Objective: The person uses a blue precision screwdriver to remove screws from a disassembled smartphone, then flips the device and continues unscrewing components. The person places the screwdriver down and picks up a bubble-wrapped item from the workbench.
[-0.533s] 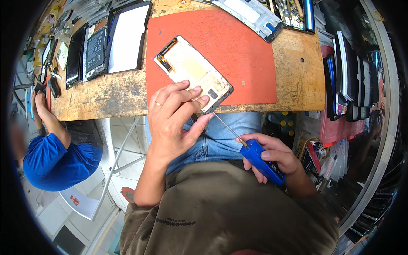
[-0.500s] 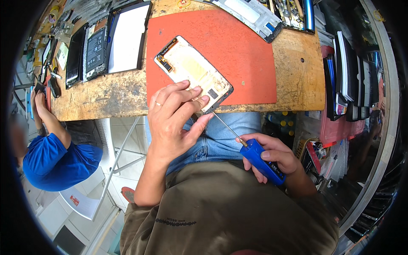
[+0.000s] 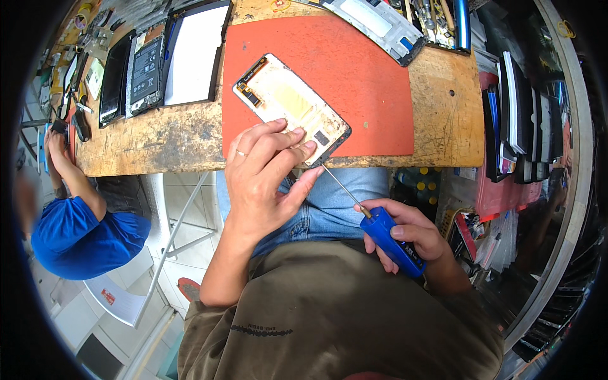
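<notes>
From here I see the right hand point(image 3: 415, 233) wrapped around a blue tool point(image 3: 387, 239) below the phone screen panel point(image 3: 288, 98), its thin rod point(image 3: 342, 186) at the panel's low corner. The left hand point(image 3: 261, 170) is spread on the panel, mostly on the red mat point(image 3: 373, 76). My view just slid slightly; the hands kept their places, so work seems stuck there.

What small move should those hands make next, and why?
Probably ease the blue tool slightly along the near edge of the phone panel: the right hand holds it with the thin shaft ending at or close to that edge, while the left hand rests on the panel, seemingly steadying it.
</notes>
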Demonstrator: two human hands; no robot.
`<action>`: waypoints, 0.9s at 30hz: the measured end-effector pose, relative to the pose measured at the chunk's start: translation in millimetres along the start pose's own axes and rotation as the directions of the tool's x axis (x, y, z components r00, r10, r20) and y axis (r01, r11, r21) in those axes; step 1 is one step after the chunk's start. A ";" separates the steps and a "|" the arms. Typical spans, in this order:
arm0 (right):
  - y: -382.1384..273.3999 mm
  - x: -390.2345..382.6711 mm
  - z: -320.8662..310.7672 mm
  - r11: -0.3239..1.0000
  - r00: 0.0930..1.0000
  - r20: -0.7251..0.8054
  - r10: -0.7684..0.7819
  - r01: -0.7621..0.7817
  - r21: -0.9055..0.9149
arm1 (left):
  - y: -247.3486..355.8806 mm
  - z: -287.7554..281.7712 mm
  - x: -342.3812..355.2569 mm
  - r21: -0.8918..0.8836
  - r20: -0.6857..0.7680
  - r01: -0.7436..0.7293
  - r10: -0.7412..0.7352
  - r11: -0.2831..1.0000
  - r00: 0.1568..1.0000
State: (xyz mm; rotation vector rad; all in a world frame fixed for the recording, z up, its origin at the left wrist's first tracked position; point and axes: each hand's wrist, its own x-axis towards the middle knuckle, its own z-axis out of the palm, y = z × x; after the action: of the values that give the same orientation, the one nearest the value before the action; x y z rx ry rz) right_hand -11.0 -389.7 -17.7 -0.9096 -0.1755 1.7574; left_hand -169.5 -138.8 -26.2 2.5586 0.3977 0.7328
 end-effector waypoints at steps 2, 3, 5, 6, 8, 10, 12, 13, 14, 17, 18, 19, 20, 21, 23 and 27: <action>0.2 0.0 -0.3 1.000 1.000 0.006 0.005 -0.005 -0.002 | -0.7 -0.9 0.2 -0.002 0.013 -0.003 0.003 1.000 1.000; 0.3 0.2 -0.7 1.000 1.000 0.012 0.008 -0.008 -0.004 | -1.4 -1.5 0.3 -0.005 0.021 -0.005 0.005 1.000 1.000; 0.8 1.0 -1.2 1.000 1.000 0.026 0.013 -0.013 -0.007 | -2.3 -2.6 0.2 -0.008 0.035 -0.007 0.008 1.000 0.999; 1.0 1.7 -1.3 1.000 0.999 0.033 0.014 -0.014 -0.007 | -2.7 -3.2 0.1 -0.008 0.040 -0.008 0.008 1.000 0.999; 1.0 2.0 -1.1 1.000 0.999 0.039 0.019 -0.019 -0.008 | -3.2 -3.9 0.0 -0.011 0.048 -0.008 0.009 1.000 0.999; 0.3 1.9 -0.9 1.000 0.999 0.034 0.027 -0.027 -0.011 | -3.6 -4.1 0.1 -0.021 0.052 -0.006 0.007 1.000 0.999; -0.2 2.2 -0.6 0.999 0.999 0.040 0.033 -0.032 -0.012 | -3.9 -4.1 0.2 -0.015 0.050 -0.015 0.016 1.000 0.999; -0.4 2.4 -0.5 0.999 0.998 0.044 0.036 -0.035 -0.012 | -4.1 -4.2 0.3 -0.017 0.051 -0.014 0.015 1.000 0.999; -0.6 2.5 -0.3 0.999 0.998 0.044 0.041 -0.040 -0.015 | -4.5 -4.4 0.4 -0.014 0.051 -0.021 0.021 1.000 0.998; -1.0 2.5 -0.2 0.999 0.998 0.045 0.048 -0.047 -0.021 | -5.6 -3.9 0.7 -0.013 0.048 -0.027 0.028 1.000 0.998; -0.9 2.8 -0.2 0.999 0.998 0.047 0.046 -0.045 -0.022 | -5.7 -3.7 0.7 -0.012 0.044 -0.029 0.030 1.000 0.999; -0.7 3.2 -0.1 0.999 0.998 0.050 0.042 -0.041 -0.016 | -5.8 -3.5 0.6 -0.011 0.039 -0.031 0.031 0.999 0.999; -0.7 3.4 -0.1 0.999 0.998 0.052 0.042 -0.041 -0.024 | -6.0 -3.5 0.7 -0.009 0.038 -0.031 0.032 0.999 0.999; -0.7 3.5 -0.1 0.999 0.998 0.055 0.039 -0.038 -0.025 | -6.1 -3.3 0.7 -0.008 0.037 -0.032 0.032 0.999 0.999; -0.7 3.6 -0.1 0.999 0.998 0.057 0.036 -0.035 -0.025 | -6.2 -3.0 0.7 -0.008 0.035 -0.033 0.033 0.999 0.999; -1.3 3.5 -0.3 0.999 0.998 0.058 0.033 -0.031 -0.034 | -6.3 -2.6 0.9 -0.012 0.026 -0.036 0.036 0.999 0.999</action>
State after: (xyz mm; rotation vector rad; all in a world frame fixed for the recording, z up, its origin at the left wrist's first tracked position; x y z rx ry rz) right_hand -10.2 -386.3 -18.9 -0.8898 -0.2298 1.8166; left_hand -171.1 -132.1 -27.0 2.5680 0.3387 0.7118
